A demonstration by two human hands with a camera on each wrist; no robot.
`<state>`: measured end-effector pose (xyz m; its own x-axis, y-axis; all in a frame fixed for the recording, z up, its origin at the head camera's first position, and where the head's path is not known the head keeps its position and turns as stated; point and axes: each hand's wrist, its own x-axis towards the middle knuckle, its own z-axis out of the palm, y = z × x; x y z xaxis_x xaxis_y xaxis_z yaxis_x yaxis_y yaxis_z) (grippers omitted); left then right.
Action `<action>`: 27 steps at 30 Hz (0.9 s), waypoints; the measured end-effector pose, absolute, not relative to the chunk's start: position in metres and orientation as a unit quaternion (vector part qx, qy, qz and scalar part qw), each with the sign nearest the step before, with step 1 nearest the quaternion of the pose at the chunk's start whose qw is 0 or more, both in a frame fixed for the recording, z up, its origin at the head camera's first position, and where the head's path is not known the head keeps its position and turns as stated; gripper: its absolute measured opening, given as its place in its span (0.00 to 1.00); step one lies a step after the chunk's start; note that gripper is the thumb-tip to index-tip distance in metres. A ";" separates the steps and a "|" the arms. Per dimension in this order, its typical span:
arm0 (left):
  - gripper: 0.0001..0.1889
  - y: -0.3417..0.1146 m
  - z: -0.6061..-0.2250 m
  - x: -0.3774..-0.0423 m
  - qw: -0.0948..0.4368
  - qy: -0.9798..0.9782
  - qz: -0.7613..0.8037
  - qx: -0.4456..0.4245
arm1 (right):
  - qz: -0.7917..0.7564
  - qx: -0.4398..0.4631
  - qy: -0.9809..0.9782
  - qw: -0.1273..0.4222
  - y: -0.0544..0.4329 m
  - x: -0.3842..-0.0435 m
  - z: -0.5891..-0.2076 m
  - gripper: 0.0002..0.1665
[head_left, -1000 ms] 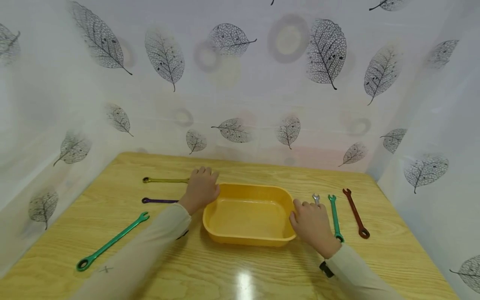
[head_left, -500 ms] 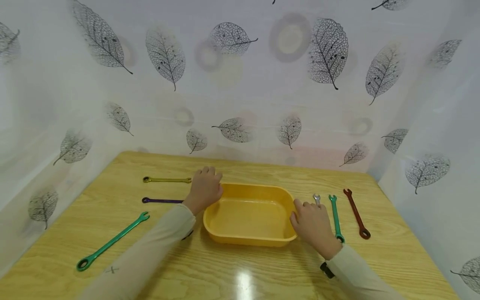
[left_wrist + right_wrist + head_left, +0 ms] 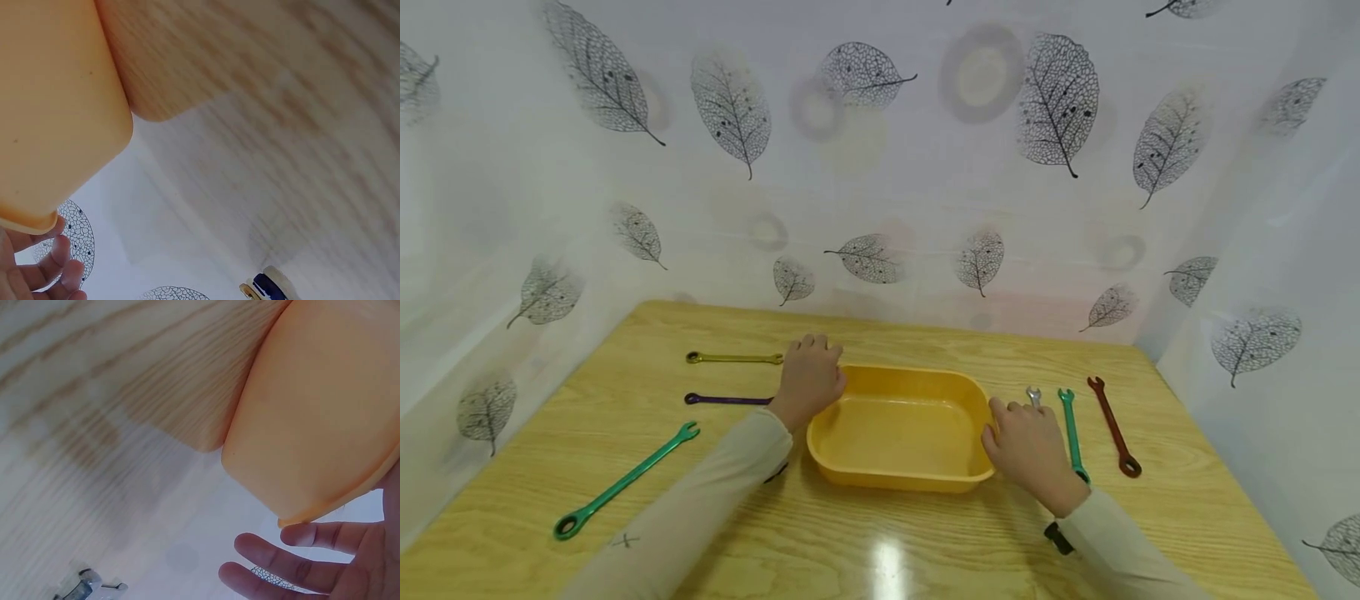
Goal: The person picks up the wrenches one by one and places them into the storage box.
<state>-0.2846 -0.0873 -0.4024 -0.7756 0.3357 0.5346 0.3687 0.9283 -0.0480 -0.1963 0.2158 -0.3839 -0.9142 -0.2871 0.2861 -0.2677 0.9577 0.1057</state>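
A yellow plastic tray [image 3: 901, 483] stands upright on the wooden table between both hands; nothing lies inside it. My left hand [image 3: 807, 379] grips its left end near the far corner, the thumb side over the rim. In the left wrist view, curled fingers [image 3: 47, 269] show beside and under the rim. My right hand [image 3: 1028, 442] holds the right end by its rim. The right wrist view has one fingertip touching the rim's corner, while the other fingers [image 3: 275, 562] stay apart from the wall. A silver wrench [image 3: 1033, 395] is partly hidden behind the right hand.
On the left lie a yellow wrench [image 3: 733, 358], a purple wrench [image 3: 726, 400] and a larger green wrench [image 3: 625, 482]. Right of the tray are a second green wrench [image 3: 1071, 429] and a red wrench [image 3: 1112, 425]. A leaf-patterned curtain [image 3: 880, 183] surrounds the table [image 3: 820, 550].
My left hand has shifted slightly right along the tray's end, uncovering more of the yellow and purple wrenches. The tray and right hand have barely moved.
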 end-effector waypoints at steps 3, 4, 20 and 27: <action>0.08 -0.087 -0.403 -0.284 0.282 -0.940 -0.035 -0.186 | -0.036 0.144 -0.977 0.155 0.217 -0.196 -0.385 0.09; 0.08 -0.086 -0.403 -0.284 0.283 -0.940 -0.036 -0.186 | -0.035 0.146 -0.976 0.156 0.218 -0.196 -0.385 0.09; 0.06 -0.083 -0.405 -0.283 0.281 -0.941 -0.052 -0.179 | -0.044 0.159 -0.971 0.176 0.221 -0.196 -0.385 0.10; 0.04 -0.090 -0.403 -0.284 0.264 -0.939 -0.059 -0.213 | -0.043 0.163 -0.970 0.177 0.222 -0.197 -0.388 0.10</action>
<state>-0.2845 -0.0903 -0.4031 -0.7702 0.3685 0.5205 0.4306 0.9025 -0.0017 -0.1970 0.2222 -0.3880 -0.8848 -0.3305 0.3283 -0.2999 0.9434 0.1415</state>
